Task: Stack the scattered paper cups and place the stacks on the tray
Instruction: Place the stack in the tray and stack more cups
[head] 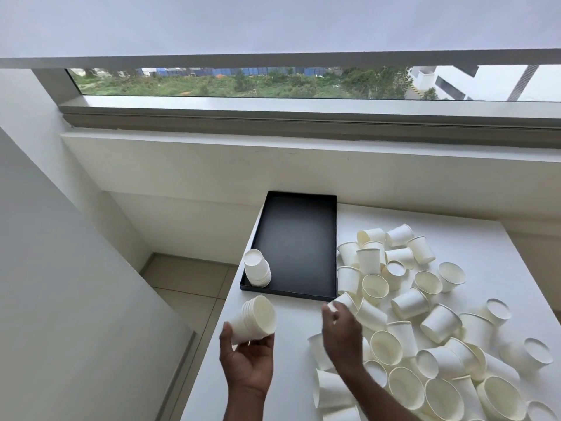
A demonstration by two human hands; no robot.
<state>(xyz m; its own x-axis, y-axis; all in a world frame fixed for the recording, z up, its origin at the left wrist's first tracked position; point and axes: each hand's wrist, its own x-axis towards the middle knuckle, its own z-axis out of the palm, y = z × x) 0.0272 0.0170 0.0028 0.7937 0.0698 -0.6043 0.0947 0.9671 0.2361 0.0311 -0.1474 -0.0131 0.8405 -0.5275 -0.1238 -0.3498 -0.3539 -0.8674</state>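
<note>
My left hand (247, 361) grips a short stack of white paper cups (256, 322), tilted with its mouth facing up and right, above the table's left part. My right hand (341, 332) pinches a single paper cup (346, 302) at the left edge of the scattered cups, just in front of the tray's near right corner. The black tray (299, 238) lies at the table's far left. An upside-down stack of cups (258, 268) stands in its near left corner. Several loose cups (425, 314) lie scattered over the right of the white table.
The white table (291, 354) ends at a left edge close to my left hand, with tiled floor (188, 281) below. A white wall ledge and a window run behind the table.
</note>
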